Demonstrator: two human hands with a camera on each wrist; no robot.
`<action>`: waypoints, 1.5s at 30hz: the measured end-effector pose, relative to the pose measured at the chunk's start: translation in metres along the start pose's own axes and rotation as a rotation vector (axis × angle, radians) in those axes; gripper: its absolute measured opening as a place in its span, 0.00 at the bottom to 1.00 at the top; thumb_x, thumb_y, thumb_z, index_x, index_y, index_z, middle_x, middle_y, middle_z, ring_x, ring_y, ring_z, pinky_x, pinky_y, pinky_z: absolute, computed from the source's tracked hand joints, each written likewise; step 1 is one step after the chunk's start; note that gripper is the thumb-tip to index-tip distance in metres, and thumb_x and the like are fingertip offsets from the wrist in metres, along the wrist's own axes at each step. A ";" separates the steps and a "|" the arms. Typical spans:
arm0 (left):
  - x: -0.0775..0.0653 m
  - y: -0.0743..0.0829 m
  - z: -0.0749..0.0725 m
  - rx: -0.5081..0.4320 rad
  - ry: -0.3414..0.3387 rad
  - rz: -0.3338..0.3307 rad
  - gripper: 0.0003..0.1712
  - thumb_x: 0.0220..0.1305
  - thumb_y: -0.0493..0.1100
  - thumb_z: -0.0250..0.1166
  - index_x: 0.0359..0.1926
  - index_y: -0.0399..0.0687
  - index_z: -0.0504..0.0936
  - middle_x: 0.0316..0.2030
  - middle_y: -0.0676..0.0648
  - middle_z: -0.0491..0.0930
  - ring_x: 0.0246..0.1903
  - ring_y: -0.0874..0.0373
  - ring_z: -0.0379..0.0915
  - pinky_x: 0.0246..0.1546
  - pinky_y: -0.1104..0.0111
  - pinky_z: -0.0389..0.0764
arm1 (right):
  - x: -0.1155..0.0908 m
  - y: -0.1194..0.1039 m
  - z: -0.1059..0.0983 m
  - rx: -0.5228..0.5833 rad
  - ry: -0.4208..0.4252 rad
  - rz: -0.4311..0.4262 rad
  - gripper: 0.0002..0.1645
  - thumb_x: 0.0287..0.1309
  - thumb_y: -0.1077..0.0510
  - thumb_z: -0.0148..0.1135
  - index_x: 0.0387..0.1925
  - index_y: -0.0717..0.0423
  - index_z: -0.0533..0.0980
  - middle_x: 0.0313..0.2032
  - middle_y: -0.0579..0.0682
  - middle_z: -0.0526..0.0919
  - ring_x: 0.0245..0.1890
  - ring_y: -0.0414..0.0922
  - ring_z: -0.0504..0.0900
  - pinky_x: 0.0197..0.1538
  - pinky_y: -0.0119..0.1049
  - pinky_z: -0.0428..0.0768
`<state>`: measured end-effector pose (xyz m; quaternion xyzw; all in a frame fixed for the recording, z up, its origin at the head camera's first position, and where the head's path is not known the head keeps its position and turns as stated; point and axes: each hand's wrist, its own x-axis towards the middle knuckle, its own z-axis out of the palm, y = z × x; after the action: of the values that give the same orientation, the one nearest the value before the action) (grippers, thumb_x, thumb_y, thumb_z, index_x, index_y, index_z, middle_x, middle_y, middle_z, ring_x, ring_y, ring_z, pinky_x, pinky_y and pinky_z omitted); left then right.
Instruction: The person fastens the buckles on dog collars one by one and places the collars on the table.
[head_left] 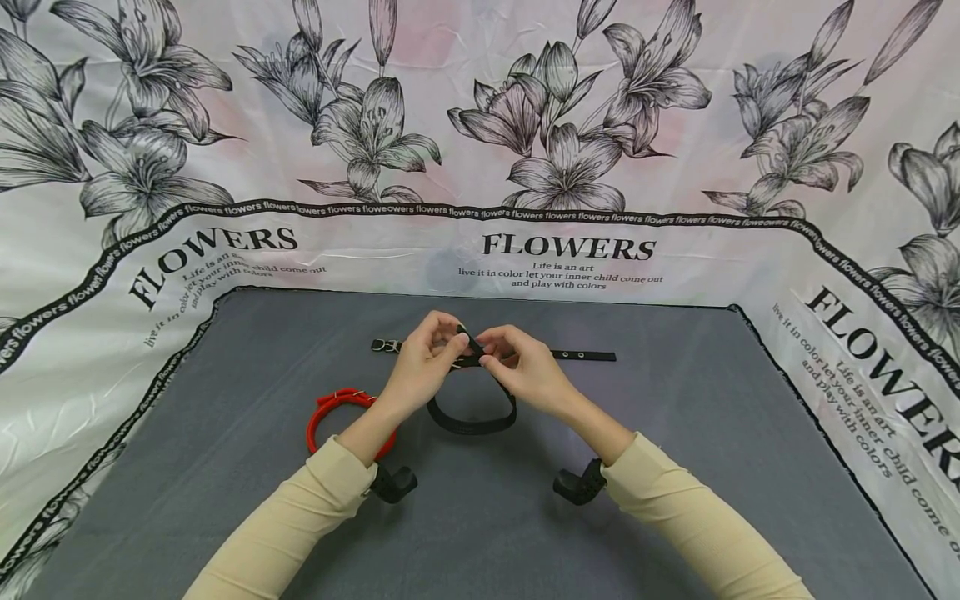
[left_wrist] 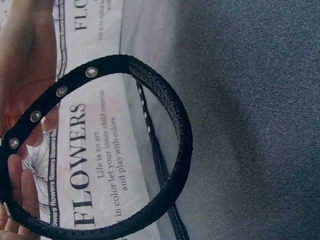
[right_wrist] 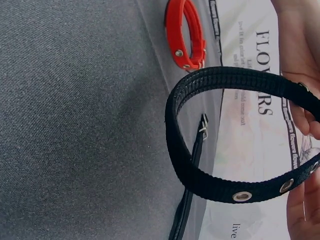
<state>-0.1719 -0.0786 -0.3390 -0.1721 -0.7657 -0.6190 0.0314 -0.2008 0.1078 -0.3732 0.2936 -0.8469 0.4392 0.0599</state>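
Note:
A black collar point(head_left: 472, 427) with metal eyelets is bent into a loop that hangs between the two hands. My left hand point(head_left: 427, 358) pinches it at the buckle side, the buckle partly hidden by the fingers. My right hand point(head_left: 536, 371) pinches the eyelet end, whose strap shows between the fingertips of both hands. In the left wrist view the eyelets of the looped collar point(left_wrist: 186, 135) run up toward the right hand point(left_wrist: 30, 65). A second black collar point(head_left: 585, 356) lies stretched out behind the hands, its middle hidden by them.
A red collar point(head_left: 312, 429), fastened in a ring, rests on the grey cloth point(head_left: 480, 533) beside the left forearm, which partly covers it. Black wrist cameras point(head_left: 393, 483) sit at both cuffs. Flower-printed fabric point(head_left: 405, 250) borders the grey cloth at the back and sides.

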 end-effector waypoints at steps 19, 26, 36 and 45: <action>0.003 -0.033 -0.006 0.139 -0.119 -0.049 0.16 0.60 0.46 0.63 0.49 0.52 0.74 0.42 0.49 0.76 0.36 0.56 0.73 0.36 0.63 0.75 | -0.001 -0.001 -0.003 0.032 0.148 0.040 0.10 0.62 0.61 0.56 0.46 0.55 0.71 0.40 0.51 0.78 0.39 0.43 0.78 0.39 0.38 0.78; 0.005 -0.035 -0.003 0.161 -0.057 -0.074 0.15 0.61 0.47 0.62 0.49 0.50 0.77 0.37 0.50 0.77 0.31 0.56 0.72 0.31 0.65 0.73 | -0.001 0.000 -0.003 0.083 0.150 0.068 0.11 0.63 0.60 0.53 0.47 0.54 0.70 0.41 0.50 0.79 0.41 0.43 0.78 0.41 0.38 0.77; 0.007 -0.033 0.000 0.192 0.002 -0.102 0.13 0.59 0.48 0.64 0.45 0.53 0.80 0.33 0.52 0.79 0.27 0.56 0.71 0.27 0.66 0.71 | 0.000 -0.002 -0.001 0.143 0.126 0.077 0.15 0.65 0.58 0.52 0.53 0.53 0.71 0.44 0.54 0.77 0.44 0.44 0.77 0.44 0.40 0.77; 0.005 -0.033 0.001 0.199 0.026 -0.112 0.14 0.58 0.48 0.65 0.46 0.53 0.79 0.37 0.52 0.79 0.33 0.58 0.72 0.30 0.66 0.73 | -0.001 -0.003 0.000 0.093 0.131 0.049 0.12 0.64 0.55 0.54 0.47 0.51 0.74 0.40 0.49 0.79 0.37 0.41 0.78 0.39 0.36 0.77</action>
<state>-0.1859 -0.0819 -0.3688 -0.1171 -0.8312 -0.5430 0.0238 -0.1979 0.1072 -0.3714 0.2458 -0.8268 0.4977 0.0904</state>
